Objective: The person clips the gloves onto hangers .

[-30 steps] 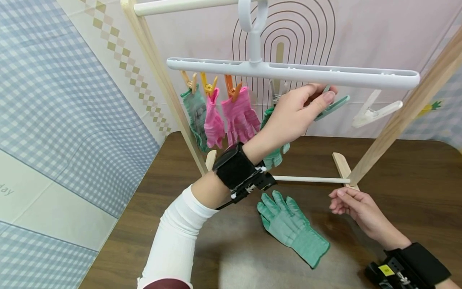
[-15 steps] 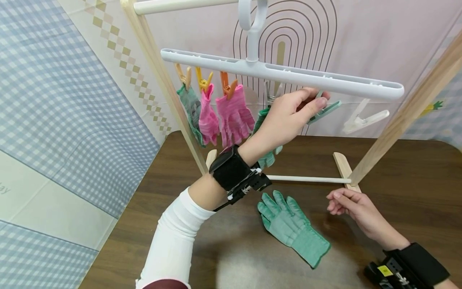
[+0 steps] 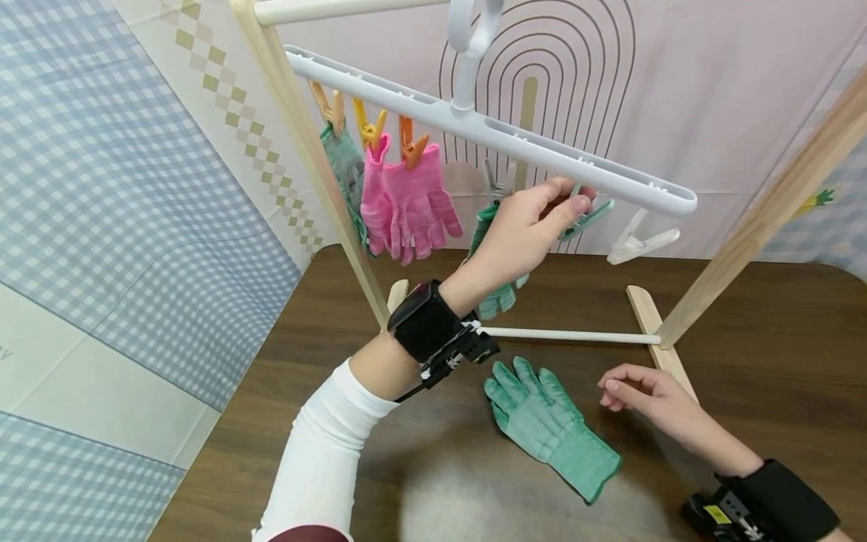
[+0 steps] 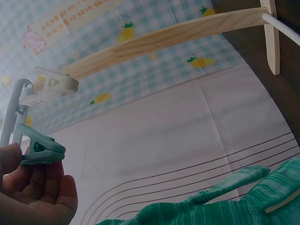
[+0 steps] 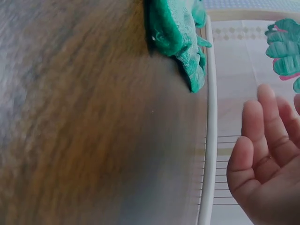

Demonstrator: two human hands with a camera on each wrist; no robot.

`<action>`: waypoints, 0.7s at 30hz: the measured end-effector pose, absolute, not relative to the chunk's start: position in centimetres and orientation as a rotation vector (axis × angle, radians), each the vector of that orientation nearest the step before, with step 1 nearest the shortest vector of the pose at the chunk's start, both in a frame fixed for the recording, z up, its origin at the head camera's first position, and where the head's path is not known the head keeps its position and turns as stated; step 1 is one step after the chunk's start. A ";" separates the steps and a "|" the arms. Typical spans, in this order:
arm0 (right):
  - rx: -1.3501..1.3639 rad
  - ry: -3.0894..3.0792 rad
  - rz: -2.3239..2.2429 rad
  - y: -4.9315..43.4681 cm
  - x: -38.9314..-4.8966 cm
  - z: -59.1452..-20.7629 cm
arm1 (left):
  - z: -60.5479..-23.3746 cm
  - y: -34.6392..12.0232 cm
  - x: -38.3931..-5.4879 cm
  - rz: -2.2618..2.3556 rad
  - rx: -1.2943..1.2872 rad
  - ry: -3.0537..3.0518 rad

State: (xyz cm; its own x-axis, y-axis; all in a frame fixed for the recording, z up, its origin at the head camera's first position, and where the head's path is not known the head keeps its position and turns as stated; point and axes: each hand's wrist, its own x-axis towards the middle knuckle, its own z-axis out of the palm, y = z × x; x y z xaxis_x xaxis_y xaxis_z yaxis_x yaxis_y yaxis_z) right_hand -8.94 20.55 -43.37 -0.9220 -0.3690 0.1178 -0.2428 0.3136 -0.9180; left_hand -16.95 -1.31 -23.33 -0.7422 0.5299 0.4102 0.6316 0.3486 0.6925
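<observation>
My left hand [image 3: 524,229] reaches up under the white hanger [image 3: 474,126] and pinches a green clothespin [image 4: 43,149] between thumb and fingers. The clothespin's jaws appear closed with nothing between them. Behind that wrist hangs a green glove [image 3: 497,301], partly hidden, below a grey clip [image 3: 493,181]. A white clip [image 3: 642,245] dangles at the hanger's right end. Another green glove [image 3: 555,429] lies flat on the table, fingers pointing away. To its right, my right hand [image 3: 646,395] hovers with loosely bent fingers, holding nothing.
Pink gloves [image 3: 421,197] hang from yellow and orange clips on the left, beside a green glove [image 3: 344,169] on a wooden-coloured clip. The wooden stand has a right post [image 3: 759,211] and a low white bar [image 3: 576,335] across the table.
The hanger has turned: its right end swung nearer and leftward, its left end away, with the clips and gloves following. My left hand moved slightly left with the green clothespin. My right hand shifted slightly left.
</observation>
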 end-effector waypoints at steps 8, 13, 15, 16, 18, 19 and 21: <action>-0.759 2.515 -1.461 19.8 -8.7 -43.2 | -23.9 -1.7 -17.1 -1.354 -1.057 -2.478; -0.827 2.515 -1.393 19.6 -8.5 -43.2 | -24.2 -1.8 -17.2 -1.382 -1.072 -2.459; -0.856 2.527 -1.365 19.6 -8.5 -43.2 | -24.3 -1.9 -17.3 -1.384 -1.076 -2.450; -0.875 2.539 -1.346 19.5 -8.5 -43.3 | -24.4 -1.9 -17.3 -1.381 -1.075 -2.449; -0.908 2.555 -1.305 19.4 -8.4 -43.4 | -24.4 -2.0 -17.3 -1.379 -1.076 -2.443; -0.923 2.566 -1.282 19.4 -8.4 -43.4 | -24.5 -2.0 -17.3 -1.377 -1.075 -2.441; -0.950 2.589 -1.233 19.4 -8.4 -43.5 | -24.5 -2.1 -17.3 -1.386 -1.070 -2.442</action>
